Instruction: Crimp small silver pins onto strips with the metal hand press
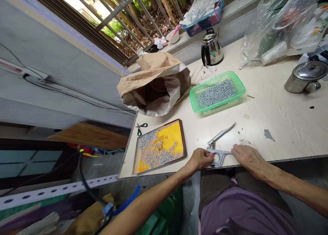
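Observation:
A pair of grey pliers [219,155] with a coil spring and a red part near its jaws lies at the table's front edge, its handles spread apart. My left hand [200,159] is closed in a pinch right at the jaw end; whatever its fingertips hold is hidden. The fingers of my right hand [247,159] are closed on the end of the lower handle. To the left is a shallow tray [183,139] with a yellow lining and many small silvery metal pieces [151,151]. Beyond the pliers, a green plastic basket [195,105] holds more such pieces.
Green-handled scissors [139,128] lie left of the tray. Behind it, an open brown paper bag [153,74] rests on its side. A kettle [212,47] stands at the back, a lidded metal pot [306,78] at the right, near bulky plastic bags [278,30].

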Demonstrator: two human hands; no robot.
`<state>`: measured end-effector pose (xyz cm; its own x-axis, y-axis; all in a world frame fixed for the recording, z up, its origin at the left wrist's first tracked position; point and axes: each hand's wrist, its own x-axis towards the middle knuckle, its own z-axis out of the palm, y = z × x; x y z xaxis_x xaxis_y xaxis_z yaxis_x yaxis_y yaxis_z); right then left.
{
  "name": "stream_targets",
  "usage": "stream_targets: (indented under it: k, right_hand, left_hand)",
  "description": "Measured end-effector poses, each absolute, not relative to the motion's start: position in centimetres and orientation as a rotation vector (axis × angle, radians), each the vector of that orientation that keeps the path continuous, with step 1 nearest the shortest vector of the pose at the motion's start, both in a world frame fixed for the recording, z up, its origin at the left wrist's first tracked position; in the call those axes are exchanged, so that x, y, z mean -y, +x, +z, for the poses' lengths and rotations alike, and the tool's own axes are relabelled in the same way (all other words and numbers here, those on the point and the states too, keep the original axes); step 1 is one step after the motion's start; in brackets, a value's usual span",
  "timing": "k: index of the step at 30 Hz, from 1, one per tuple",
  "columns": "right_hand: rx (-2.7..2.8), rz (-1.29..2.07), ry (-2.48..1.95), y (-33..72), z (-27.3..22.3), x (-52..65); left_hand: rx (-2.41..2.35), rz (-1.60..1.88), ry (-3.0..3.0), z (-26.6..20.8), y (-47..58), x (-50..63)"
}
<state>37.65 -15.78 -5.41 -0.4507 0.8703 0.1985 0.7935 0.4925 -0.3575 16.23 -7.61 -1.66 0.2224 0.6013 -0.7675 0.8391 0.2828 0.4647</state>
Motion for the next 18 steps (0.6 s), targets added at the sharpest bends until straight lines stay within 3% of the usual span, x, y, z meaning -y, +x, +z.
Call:
stream_targets:
  k: [10,18]
  right_hand:
    - [2.4,0.48,-1.394,38.5,-5.6,15.5]
    - [2.579,0.378,-1.483,40.5,-4.0,10.2]
  left_hand:
    - [-1.443,-0.173,1.221,-2.0,15.8,8.7]
    - [-1.452,-0.12,1.176,-2.4,15.7,9.0]
